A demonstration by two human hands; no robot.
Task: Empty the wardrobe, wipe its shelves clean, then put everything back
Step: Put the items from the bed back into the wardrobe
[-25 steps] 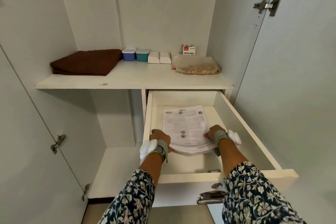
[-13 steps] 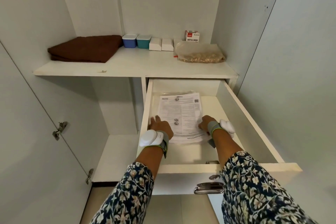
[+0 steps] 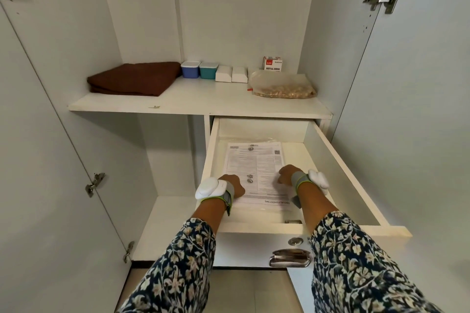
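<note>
- A folded brown cloth (image 3: 132,79) lies at the left end of the white wardrobe shelf (image 3: 203,100).
- The left hand (image 3: 232,184), fingers curled, rests on the left edge of the printed paper sheet (image 3: 254,165); I cannot tell whether it grips.
- The sheet lies flat in the open white drawer (image 3: 346,178).
- The right hand (image 3: 286,174), apart from the left, sits knuckles-bent on the sheet's right edge; its grip is also unclear.
- A clear plastic bag of tan pieces (image 3: 282,87) lies at the shelf's right end.

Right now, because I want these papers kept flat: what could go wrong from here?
Both the left hand and right hand rest on the papers; dragging them back could crease the sheets. The drawer stands far out, so leaning on it may strain it.
</note>
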